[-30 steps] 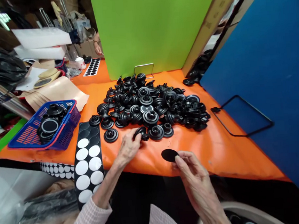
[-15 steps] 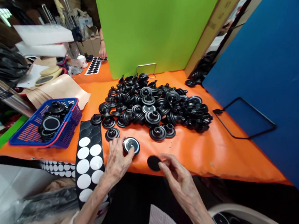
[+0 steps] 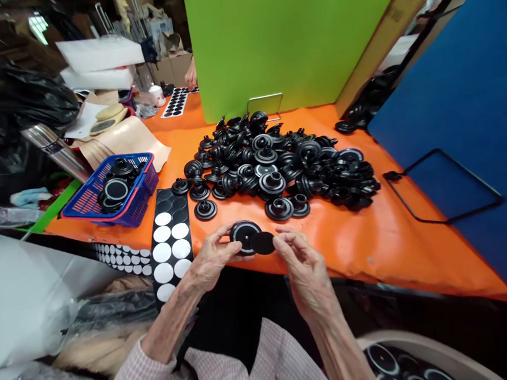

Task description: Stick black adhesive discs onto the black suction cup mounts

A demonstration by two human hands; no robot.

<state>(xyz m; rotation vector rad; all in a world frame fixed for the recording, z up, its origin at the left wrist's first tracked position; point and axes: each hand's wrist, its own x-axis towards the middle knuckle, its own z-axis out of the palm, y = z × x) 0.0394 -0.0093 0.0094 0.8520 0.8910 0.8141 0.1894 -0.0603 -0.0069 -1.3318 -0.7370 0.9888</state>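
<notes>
My left hand is closed on the edge of a round black knob-like part, its flat ringed face turned up toward me. Between the thumb and fingers of my right hand is a thin black round sticker. The sticker overlaps the right side of the part's face in view; I cannot tell whether they touch. Left of my hands hangs a black sticker sheet over the table edge, with white circles on its lower portion. Beyond my hands lies a heap of similar black parts.
A blue-purple basket of black parts stands at left on the orange table. Green and blue boards with wire handles rise behind and at right. A tub of parts sits below. Another person's hand shows far back.
My left hand has lifted the black part toward me. My right hand has brought the sticker up and left to the part's face. The view has shifted slightly.
</notes>
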